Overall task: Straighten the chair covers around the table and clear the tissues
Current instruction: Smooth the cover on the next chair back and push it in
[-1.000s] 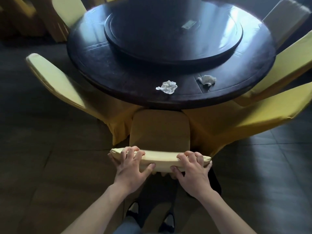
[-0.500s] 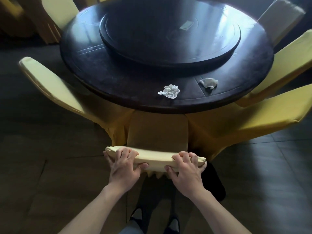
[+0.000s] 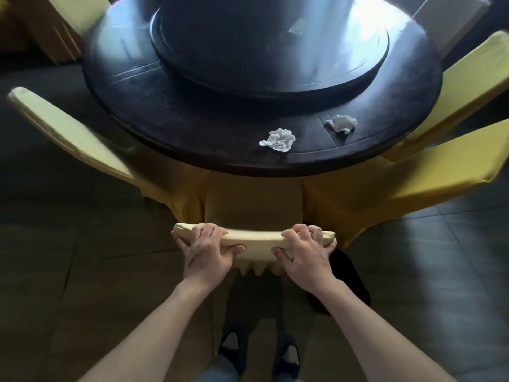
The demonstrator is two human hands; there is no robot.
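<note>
A chair in a yellow cover (image 3: pixel 254 239) stands pushed in at the near edge of the round dark table (image 3: pixel 192 128). My left hand (image 3: pixel 206 250) grips the left part of the chair's top edge, fingers over the front and thumb behind. My right hand (image 3: pixel 305 252) grips the right part the same way, and the fabric bunches below between them. Two crumpled white tissues lie on the table's near rim: one (image 3: pixel 278 139) straight ahead, the other (image 3: pixel 341 123) further right.
A dark lazy Susan (image 3: pixel 270 51) fills the table's middle, with a small paper (image 3: pixel 296 26) on it. More yellow-covered chairs ring the table: one at left (image 3: pixel 68 133), two at right (image 3: pixel 429 177) (image 3: pixel 473 75), others at the back. My feet (image 3: pixel 259 351) stand on the dark tiled floor.
Both hands have curled tighter on the chair's top edge and pulled the cover towards me, bunching the fabric. The view has moved nearer the table.
</note>
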